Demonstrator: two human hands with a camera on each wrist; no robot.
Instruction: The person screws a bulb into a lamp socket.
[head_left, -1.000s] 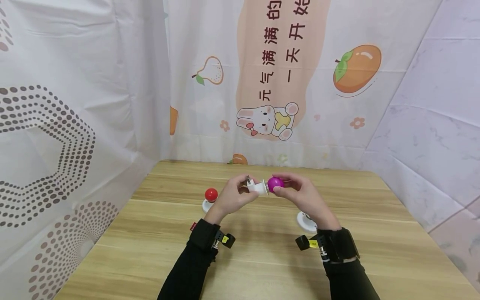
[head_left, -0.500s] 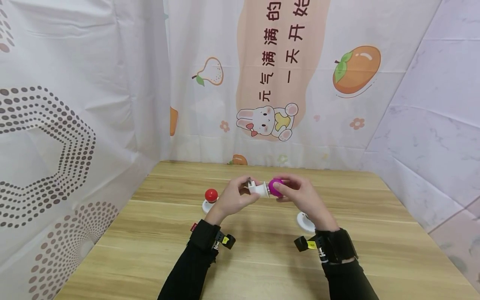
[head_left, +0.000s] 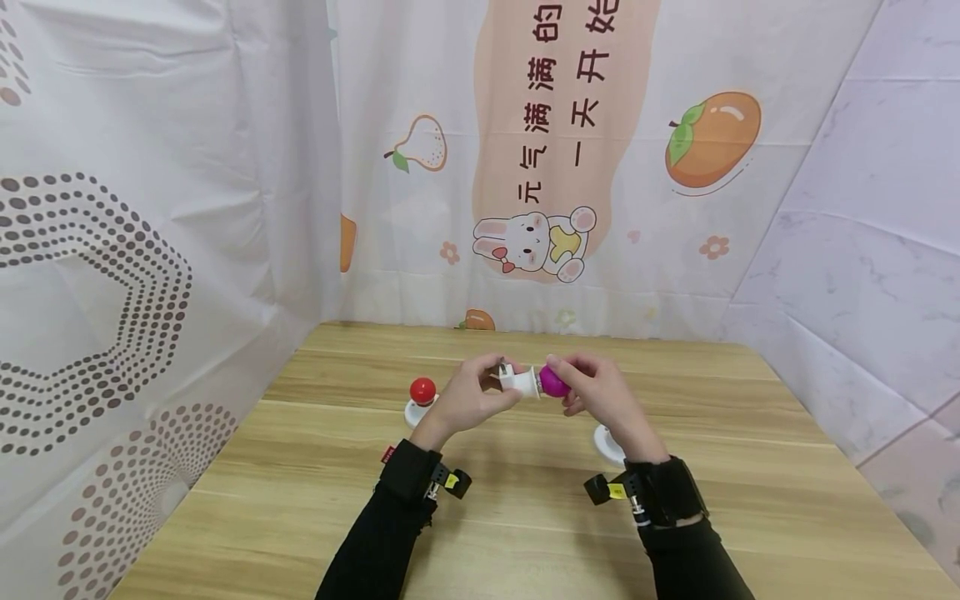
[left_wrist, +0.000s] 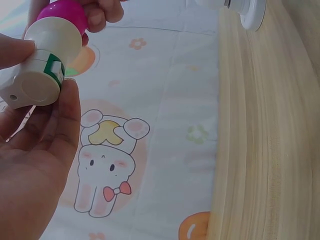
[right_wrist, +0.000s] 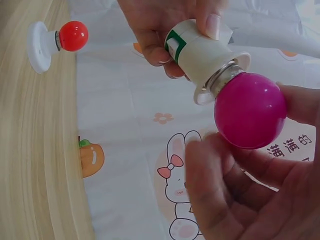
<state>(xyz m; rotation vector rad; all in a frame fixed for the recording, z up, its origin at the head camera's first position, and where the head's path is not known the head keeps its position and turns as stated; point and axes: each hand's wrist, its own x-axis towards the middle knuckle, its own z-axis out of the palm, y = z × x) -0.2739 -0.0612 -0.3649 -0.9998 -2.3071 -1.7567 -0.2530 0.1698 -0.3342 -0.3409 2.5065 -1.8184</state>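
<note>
My left hand (head_left: 468, 398) grips a white plug-in lamp socket (right_wrist: 200, 57) by its body, with the metal plug prongs pointing back toward the hand. On its side sits a small white switch (left_wrist: 57, 70) in a green surround. A magenta light bulb (right_wrist: 250, 111) stands at the socket's flanged mouth, part of its metal screw thread showing. My right hand (head_left: 606, 402) pinches the bulb's round end between thumb and fingers. Both hands are raised over the table, the socket and bulb lying nearly level in line.
A red bulb (head_left: 423, 391) stands in a white round lamp base (head_left: 415, 413) left of my left hand. Another white round base (head_left: 606, 445) is partly hidden behind my right wrist. The wooden table (head_left: 525, 533) ends at a printed curtain (head_left: 420, 250).
My right hand has turned around the bulb: its thumb has gone from the near side up over the top. The left hand and socket have barely moved.
</note>
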